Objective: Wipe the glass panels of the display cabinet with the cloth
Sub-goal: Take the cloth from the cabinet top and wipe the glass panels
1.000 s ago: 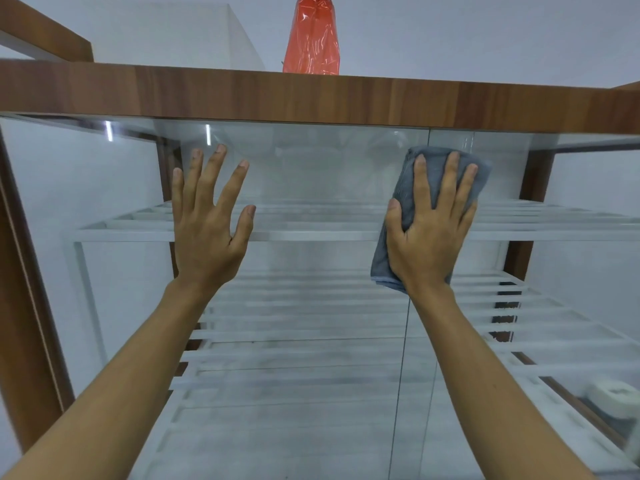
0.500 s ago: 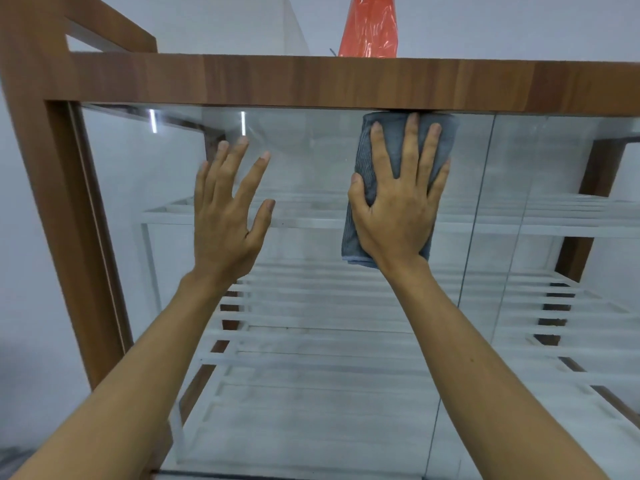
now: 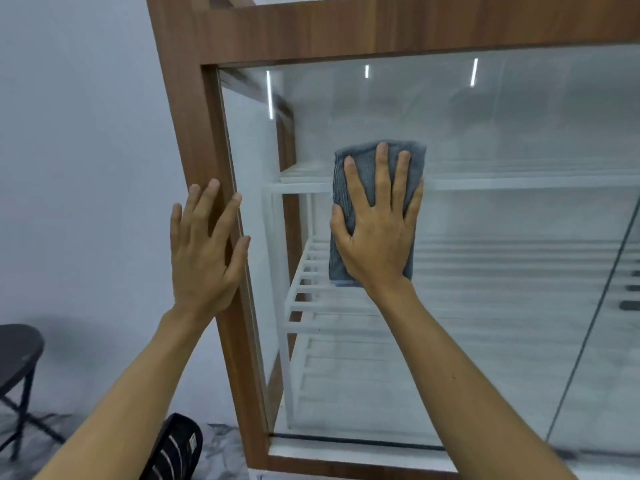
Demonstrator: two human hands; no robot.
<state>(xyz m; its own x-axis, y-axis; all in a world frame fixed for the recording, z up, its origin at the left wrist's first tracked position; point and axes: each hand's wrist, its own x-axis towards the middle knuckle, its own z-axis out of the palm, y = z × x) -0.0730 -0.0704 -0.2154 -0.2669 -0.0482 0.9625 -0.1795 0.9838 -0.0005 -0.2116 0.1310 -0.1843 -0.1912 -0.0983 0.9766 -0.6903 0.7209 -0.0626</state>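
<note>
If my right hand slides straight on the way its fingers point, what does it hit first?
Probably the wooden top rail of the cabinet frame. The right hand presses the cloth flat on the glass panel, fingers pointing up, and only bare glass lies between.

Grey marbled floor (image 3: 223, 457) carries wood-framed display cabinet (image 3: 194, 133), black stool (image 3: 17, 346), black striped object (image 3: 173, 452)

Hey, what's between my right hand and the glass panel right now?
The folded grey cloth lies there, pressed flat against the glass panel by the right hand with straight fingers. The head view shows it.
</note>
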